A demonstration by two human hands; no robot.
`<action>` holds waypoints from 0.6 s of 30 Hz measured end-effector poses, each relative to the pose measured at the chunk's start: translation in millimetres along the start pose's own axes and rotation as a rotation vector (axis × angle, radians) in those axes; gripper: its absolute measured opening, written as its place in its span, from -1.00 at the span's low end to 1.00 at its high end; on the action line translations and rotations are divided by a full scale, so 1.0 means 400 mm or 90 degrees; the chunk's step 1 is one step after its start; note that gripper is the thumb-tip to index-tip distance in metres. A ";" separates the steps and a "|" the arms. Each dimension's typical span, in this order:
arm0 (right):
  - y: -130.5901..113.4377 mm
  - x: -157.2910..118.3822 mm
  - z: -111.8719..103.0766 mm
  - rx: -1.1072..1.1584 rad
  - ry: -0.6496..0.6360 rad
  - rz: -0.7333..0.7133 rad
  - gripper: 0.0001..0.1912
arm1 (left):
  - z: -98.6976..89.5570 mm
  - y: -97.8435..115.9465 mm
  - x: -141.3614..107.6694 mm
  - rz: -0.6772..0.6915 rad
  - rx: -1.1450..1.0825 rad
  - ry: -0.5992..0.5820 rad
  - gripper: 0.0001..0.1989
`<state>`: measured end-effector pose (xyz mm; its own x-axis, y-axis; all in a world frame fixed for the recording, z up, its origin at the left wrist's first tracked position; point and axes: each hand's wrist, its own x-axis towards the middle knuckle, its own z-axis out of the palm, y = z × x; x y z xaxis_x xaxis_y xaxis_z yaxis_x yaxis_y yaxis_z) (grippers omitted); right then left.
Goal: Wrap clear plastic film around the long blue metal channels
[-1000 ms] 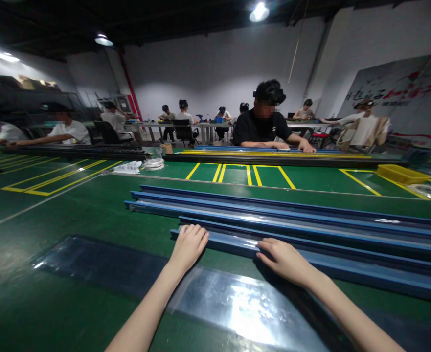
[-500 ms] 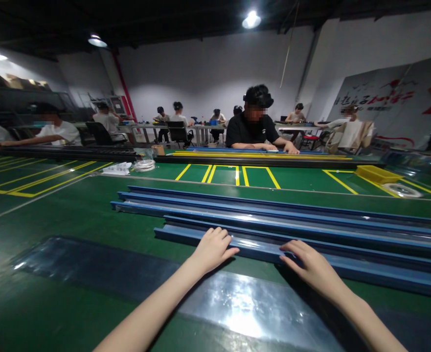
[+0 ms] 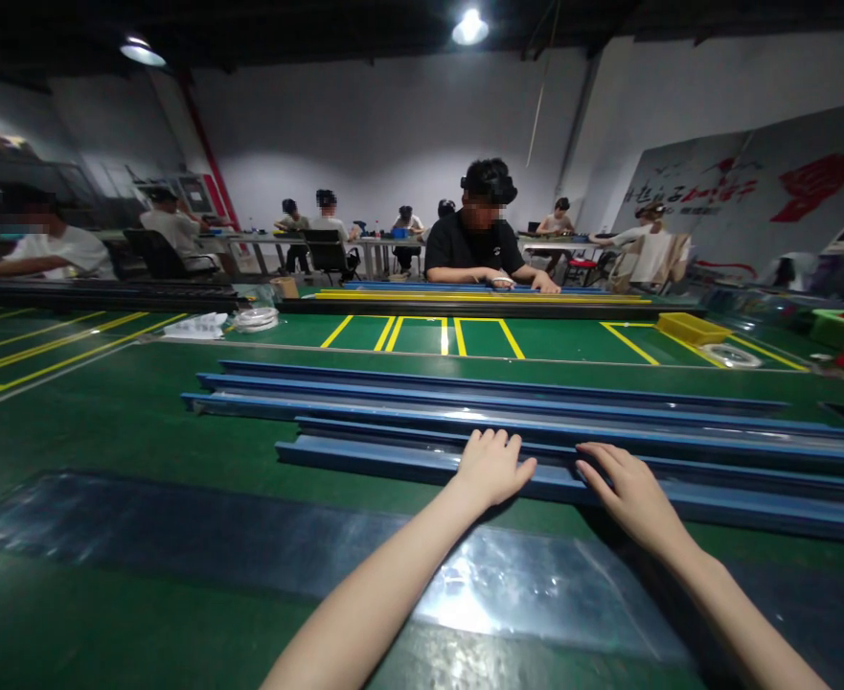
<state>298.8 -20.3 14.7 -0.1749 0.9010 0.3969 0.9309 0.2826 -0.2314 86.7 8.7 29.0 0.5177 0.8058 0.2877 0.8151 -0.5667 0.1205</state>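
Long blue channel-shaped profiles lie side by side across the green table. On the nearest blue profile [image 3: 385, 458] rests my left hand [image 3: 491, 467], its fingers over the channel and its thumb apart along the front edge. My right hand [image 3: 621, 484] touches the same profile farther right, thumb and fingers spread. Behind it lie more blue profiles [image 3: 364, 401], parallel to it. A long clear plastic sheet [image 3: 213, 537] lies flat on the table in front, passing beneath both forearms.
Beyond the profiles, the green table [image 3: 105, 383] carries yellow tape lines, a white coil [image 3: 255, 319], a yellow tray [image 3: 691, 329] and another coil [image 3: 732, 356]. A person in black [image 3: 473, 240] works across the table at yellow strips [image 3: 479, 298].
The view has turned a little to the right. My left hand has slid right along the near profile, closer to my right hand, which stays on the profile.
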 end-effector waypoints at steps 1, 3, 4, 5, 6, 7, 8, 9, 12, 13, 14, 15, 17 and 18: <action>0.000 -0.001 0.000 -0.005 -0.005 0.001 -0.60 | 0.005 0.001 0.003 -0.013 0.005 -0.005 -0.59; -0.005 -0.001 -0.002 -0.018 -0.013 0.006 -0.59 | 0.009 -0.001 0.005 -0.031 0.018 -0.001 -0.57; -0.009 -0.001 -0.004 -0.025 -0.016 0.009 -0.59 | 0.009 -0.002 0.004 -0.035 0.024 0.005 -0.57; -0.014 0.001 -0.005 -0.032 -0.019 0.013 -0.59 | 0.007 -0.003 0.004 -0.037 0.029 0.010 -0.57; -0.019 0.002 -0.008 -0.039 -0.022 0.016 -0.59 | 0.006 -0.003 0.003 -0.037 0.032 0.013 -0.58; -0.024 0.003 -0.010 -0.044 -0.025 0.018 -0.59 | 0.004 -0.003 0.002 -0.037 0.035 0.014 -0.59; -0.028 0.003 -0.013 -0.049 -0.030 0.018 -0.59 | 0.003 -0.003 0.002 -0.036 0.037 0.013 -0.60; -0.032 0.004 -0.016 -0.053 -0.034 0.016 -0.59 | 0.001 -0.003 0.002 -0.034 0.038 0.013 -0.61; -0.034 0.002 -0.021 -0.066 -0.042 0.001 -0.57 | -0.001 -0.009 -0.001 -0.032 0.044 0.015 -0.63; -0.032 0.000 -0.020 -0.071 -0.041 -0.004 -0.57 | -0.002 -0.015 -0.004 -0.032 0.046 0.016 -0.63; -0.029 -0.001 -0.019 -0.076 -0.039 -0.008 -0.56 | -0.003 -0.023 -0.007 -0.033 0.049 0.017 -0.64; -0.024 -0.003 -0.016 -0.081 -0.032 -0.012 -0.56 | -0.006 -0.032 -0.011 -0.035 0.052 0.017 -0.65; -0.014 -0.005 -0.008 -0.090 -0.011 -0.024 -0.57 | -0.013 -0.057 -0.023 -0.041 0.059 0.014 -0.66; -0.009 -0.006 -0.004 -0.095 0.001 -0.032 -0.57 | -0.017 -0.071 -0.030 -0.044 0.063 0.011 -0.67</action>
<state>296.5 -23.9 16.2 -0.2217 0.8865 0.4061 0.9584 0.2748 -0.0768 55.5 14.0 28.8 0.4552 0.8388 0.2988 0.8708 -0.4893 0.0472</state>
